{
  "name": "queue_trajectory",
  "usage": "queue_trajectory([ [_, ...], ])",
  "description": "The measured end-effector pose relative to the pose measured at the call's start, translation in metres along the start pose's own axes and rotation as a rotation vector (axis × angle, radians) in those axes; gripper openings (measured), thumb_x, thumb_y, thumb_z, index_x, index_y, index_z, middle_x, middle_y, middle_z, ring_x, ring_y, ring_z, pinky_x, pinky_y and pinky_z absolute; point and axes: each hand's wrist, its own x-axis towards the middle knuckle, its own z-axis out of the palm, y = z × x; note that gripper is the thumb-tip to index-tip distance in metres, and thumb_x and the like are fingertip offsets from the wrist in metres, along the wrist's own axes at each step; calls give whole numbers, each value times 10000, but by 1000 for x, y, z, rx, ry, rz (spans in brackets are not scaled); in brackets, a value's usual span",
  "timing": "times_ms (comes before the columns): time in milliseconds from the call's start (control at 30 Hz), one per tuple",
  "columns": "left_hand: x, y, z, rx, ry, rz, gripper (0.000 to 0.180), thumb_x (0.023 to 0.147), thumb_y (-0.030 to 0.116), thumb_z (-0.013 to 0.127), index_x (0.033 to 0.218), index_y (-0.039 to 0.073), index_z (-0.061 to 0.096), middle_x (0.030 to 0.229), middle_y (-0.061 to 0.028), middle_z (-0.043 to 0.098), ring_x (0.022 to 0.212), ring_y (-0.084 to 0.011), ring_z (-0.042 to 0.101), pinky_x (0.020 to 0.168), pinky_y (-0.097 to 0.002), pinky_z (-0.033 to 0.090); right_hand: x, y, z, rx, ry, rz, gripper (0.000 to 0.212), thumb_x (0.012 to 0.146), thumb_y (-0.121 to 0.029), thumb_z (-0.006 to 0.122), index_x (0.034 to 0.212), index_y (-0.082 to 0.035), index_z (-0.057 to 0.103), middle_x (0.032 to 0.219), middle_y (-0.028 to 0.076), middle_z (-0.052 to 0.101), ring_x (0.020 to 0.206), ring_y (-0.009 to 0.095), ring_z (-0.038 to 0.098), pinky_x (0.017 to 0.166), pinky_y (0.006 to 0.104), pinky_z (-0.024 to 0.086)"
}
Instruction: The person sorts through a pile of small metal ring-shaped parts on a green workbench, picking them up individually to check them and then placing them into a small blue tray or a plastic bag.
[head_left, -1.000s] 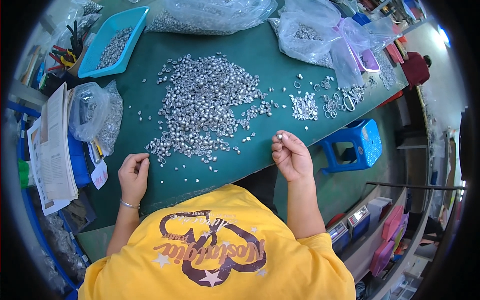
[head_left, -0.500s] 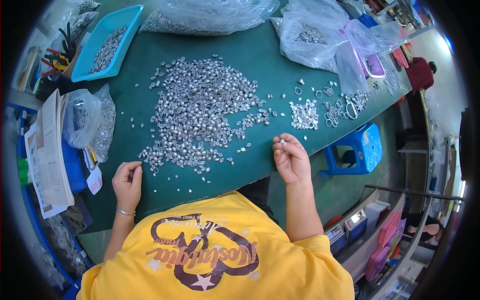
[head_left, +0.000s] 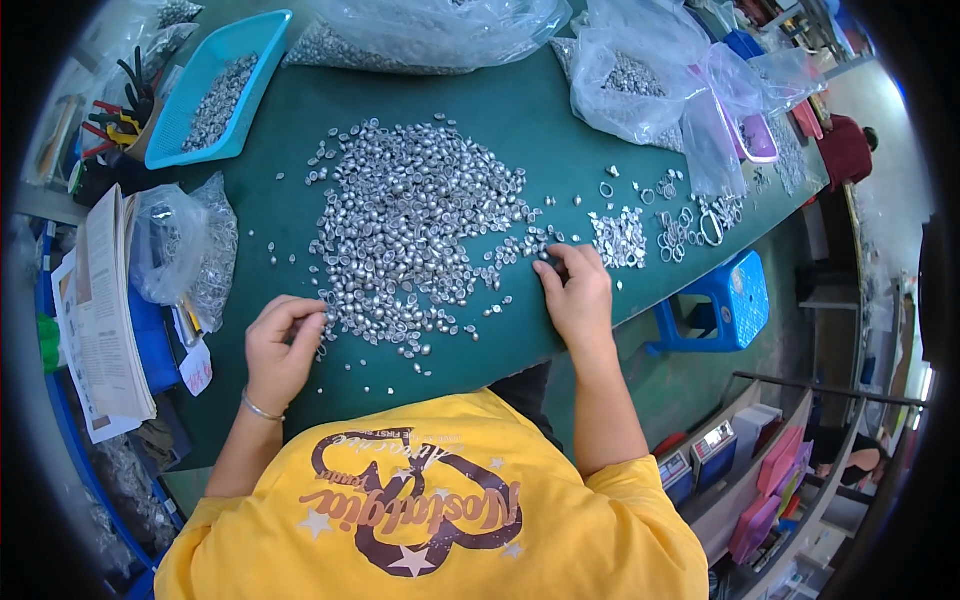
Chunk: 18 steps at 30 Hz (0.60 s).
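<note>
A wide pile of small silver oval metal pieces (head_left: 410,220) is spread over the green tabletop (head_left: 290,385). At its lower left edge, my left hand (head_left: 283,350) has thumb and fingers curled together by the outermost pieces; whatever lies between the fingertips is too small to make out. My right hand (head_left: 582,300) is palm down by the strip of pieces trailing off to the right, thumb and forefinger bent close together. Its fingertips are partly hidden, so any piece in them cannot be made out. Beyond this hand lies a patch of flatter bright silver pieces (head_left: 620,238).
Metal rings (head_left: 680,235) lie to the right. Clear bags of metal parts (head_left: 440,40) and a turquoise basket (head_left: 165,140) stand at the back. Papers (head_left: 105,300) and another bag (head_left: 212,255) are at left. A blue stool (head_left: 740,300) stands beyond the table's right edge.
My right hand has turned over from palm up, where it held a small silver piece, and moved to the pile's right end. My left hand has shifted slightly right, against the pile's edge.
</note>
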Motion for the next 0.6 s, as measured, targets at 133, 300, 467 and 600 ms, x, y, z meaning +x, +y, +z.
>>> queue_trajectory([
  [133,8,20,17,-199,-154,-65,86,798,-19,559,865,-20,613,774,-42,564,616,-83,553,556,-171,436,-3,-11,2,104,-35,-32,113,728,-40,643,834,-22,608,787,117,575,630,233,578,564,301,468],
  [300,21,35,49,-603,-501,-358,202,832,23,555,1031,-6,537,903,-72,610,759,-115,608,606,-201,489,-24,-58,14,405,-240,-367,143,722,17,633,860,-6,604,821,131,591,696,236,595,596,285,483],
  [467,31,36,61,-698,-471,-509,115,804,1,585,916,-25,582,795,-88,632,681,-122,619,603,-219,514,-39,-83,23,629,-214,-201,235,715,76,628,925,-9,565,808,80,597,549,99,510,469,200,395],
  [600,26,37,60,-825,-436,-464,95,810,-1,579,900,-31,590,809,-98,634,682,-128,621,619,-227,520,-44,-78,30,782,-177,-87,264,716,84,648,906,-12,493,814,66,616,496,6,438,430,146,336],
])
